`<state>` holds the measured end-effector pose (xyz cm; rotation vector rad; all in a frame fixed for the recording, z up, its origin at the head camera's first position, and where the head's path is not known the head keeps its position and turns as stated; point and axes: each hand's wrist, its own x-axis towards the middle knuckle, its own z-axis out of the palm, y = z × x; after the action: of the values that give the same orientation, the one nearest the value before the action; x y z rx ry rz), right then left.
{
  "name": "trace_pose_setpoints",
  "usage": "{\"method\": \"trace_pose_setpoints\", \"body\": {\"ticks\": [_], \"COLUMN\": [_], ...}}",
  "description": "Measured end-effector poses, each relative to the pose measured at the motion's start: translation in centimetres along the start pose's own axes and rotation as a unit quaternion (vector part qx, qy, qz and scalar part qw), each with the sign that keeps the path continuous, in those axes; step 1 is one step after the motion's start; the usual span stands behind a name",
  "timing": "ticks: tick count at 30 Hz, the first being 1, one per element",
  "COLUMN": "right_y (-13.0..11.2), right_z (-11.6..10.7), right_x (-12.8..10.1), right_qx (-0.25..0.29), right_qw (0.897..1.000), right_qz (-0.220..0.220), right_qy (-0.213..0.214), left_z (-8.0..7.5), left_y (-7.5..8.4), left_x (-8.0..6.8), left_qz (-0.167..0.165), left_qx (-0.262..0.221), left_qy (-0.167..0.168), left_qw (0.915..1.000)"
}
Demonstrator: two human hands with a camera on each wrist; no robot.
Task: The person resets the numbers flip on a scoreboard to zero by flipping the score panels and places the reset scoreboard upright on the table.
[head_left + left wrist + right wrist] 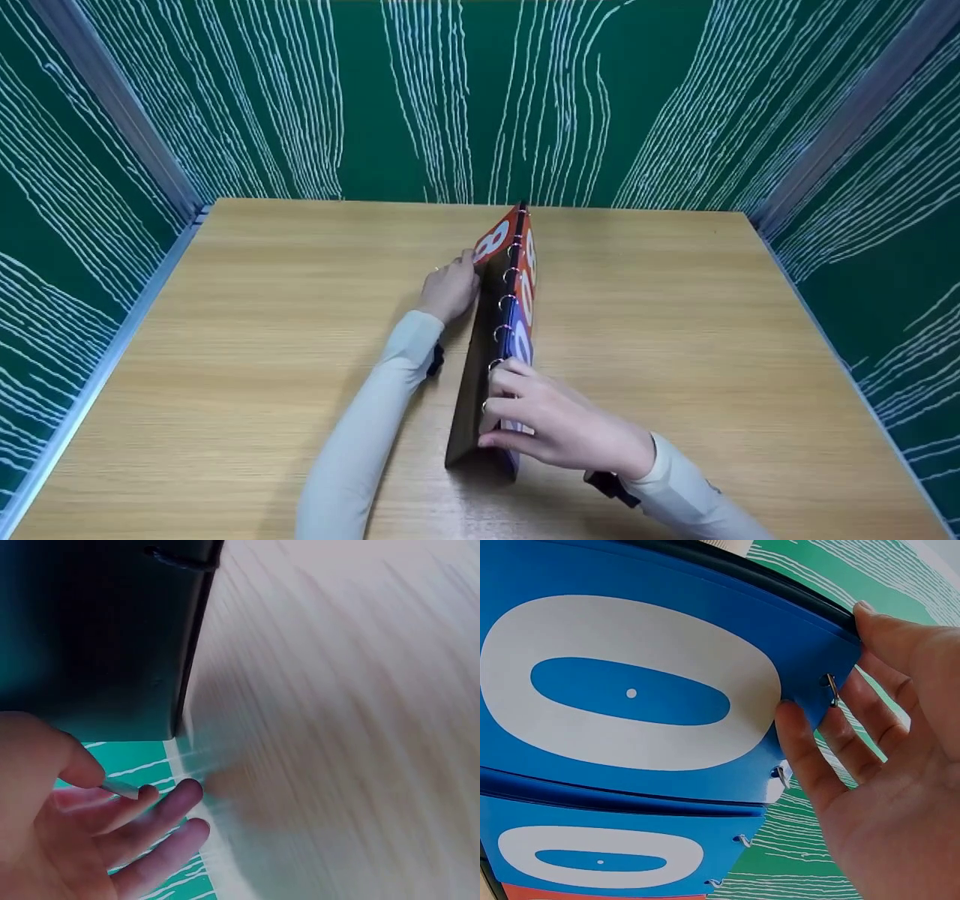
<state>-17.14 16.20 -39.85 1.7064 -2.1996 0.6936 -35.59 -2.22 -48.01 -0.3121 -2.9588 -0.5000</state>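
Person w/ 2 bare hands, left hand (450, 289) & right hand (559, 427), wears long cream/off-white sleeves, snug to the wrists, w/ a black strap or cam mount at each wrist; thin ring on a left finger; no gloves.

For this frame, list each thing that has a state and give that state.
Flip scoreboard: upright on the table, tent-shaped, rings on top.
Red card: lifted partway, mid-flip.
Blue cards: hanging flat, showing 0.
Left hand: pinches the red card's edge.
Right hand: fingers curled over the top edge, thumb on a blue card.
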Motion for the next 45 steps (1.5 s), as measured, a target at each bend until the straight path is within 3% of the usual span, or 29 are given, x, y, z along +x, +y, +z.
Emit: {"method": "trace_pose_setpoints", "body": {"ticks": [10,21,25,28,34,42,45], "right_y": [0.0,0.1,0.0,0.1,0.2,0.2,0.1], "right_z": [0.1,0.1,0.0,0.0,0.0,0.0,0.0], "right_x": [0.0,0.0,0.0,0.1,0.1,0.1,0.1], "right_qx": [0.004,0.009,0.013,0.015,0.014,0.013,0.014], "right_qw": [1.000,1.000,1.000,1.000,0.999,0.999,0.999], "right_qz": [0.002,0.002,0.001,-0.011,-0.030,-0.027,-0.024], "right_qy": [0.000,0.000,0.002,0.016,0.038,0.034,0.032], "left_z": [0.1,-0.5,-0.7,-1.0,-2.2,-4.3,-5.0], "left_y": [-0.5,-1.2,-1.4,-1.5,-1.1,-0.1,0.4], "left_x": [0.2,0.0,-0.2,-0.4,-0.5,-0.7,-0.7], "left_qz": [-0.069,-0.080,-0.085,-0.098,-0.126,-0.135,-0.120], "left_qx": [-0.031,-0.065,-0.091,-0.134,-0.231,-0.268,-0.292], "left_qy": [-0.017,-0.004,0.015,0.038,0.082,0.139,0.165], "left_qw": [0.9970,0.9947,0.9921,0.9853,0.9612,0.9439,0.9345]}}
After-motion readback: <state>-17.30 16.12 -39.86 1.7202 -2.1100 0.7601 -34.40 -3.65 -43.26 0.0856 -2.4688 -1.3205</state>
